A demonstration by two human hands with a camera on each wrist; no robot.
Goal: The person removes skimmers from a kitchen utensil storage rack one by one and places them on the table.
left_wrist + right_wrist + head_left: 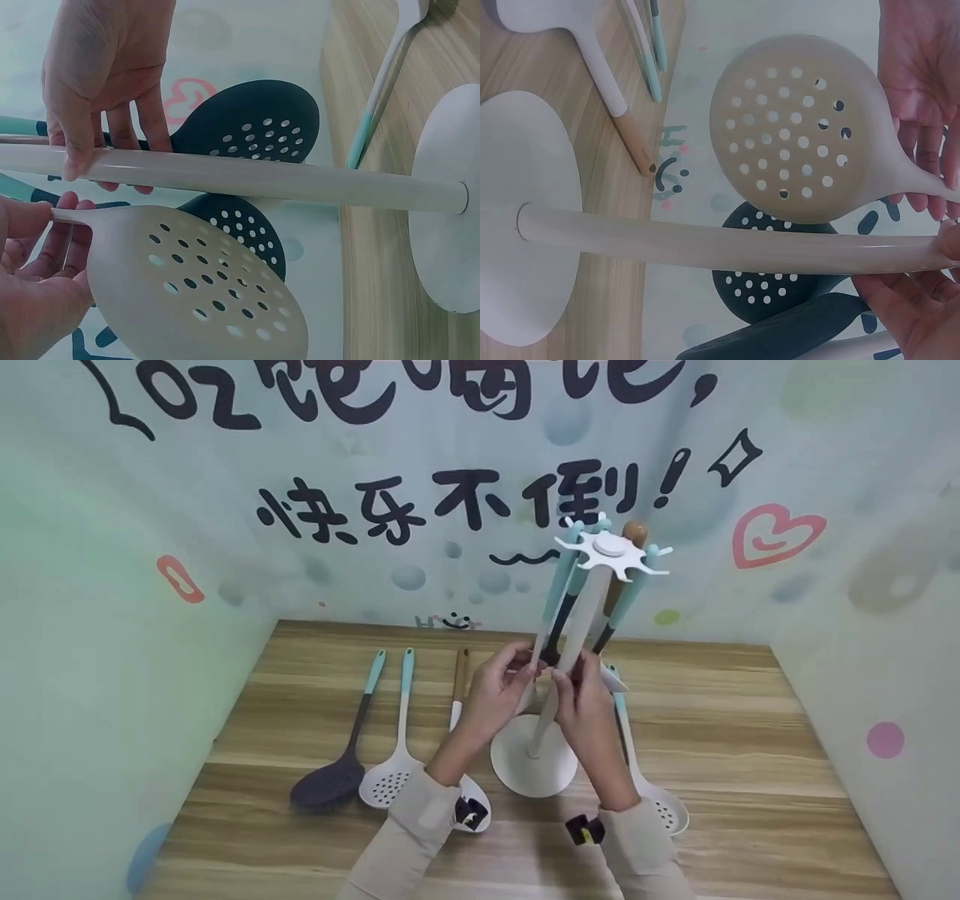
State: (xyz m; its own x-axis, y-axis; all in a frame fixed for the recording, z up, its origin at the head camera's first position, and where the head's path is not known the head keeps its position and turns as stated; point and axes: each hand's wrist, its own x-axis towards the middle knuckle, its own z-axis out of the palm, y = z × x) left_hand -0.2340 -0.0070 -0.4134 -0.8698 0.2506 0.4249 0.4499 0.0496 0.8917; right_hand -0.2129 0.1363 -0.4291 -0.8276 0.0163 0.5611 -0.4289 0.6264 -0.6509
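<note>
Stand base mid-surface, well apart from both side edges. Left hand fingers pinch the beige skimmer at its neck, head just beside the pole; right hand fingers grip the pole. Skimmer handle cropped in wrist views; can't tell if hooked. Wood-handled utensil partly behind left sleeve. Skimmer head rounded, perforated; pole smooth, shiny.

Below the grip on the pole, its base is set on the table. Three utensils are laid to the left, one skimmer to the right; above, other utensils are hung from the hook plate.
</note>
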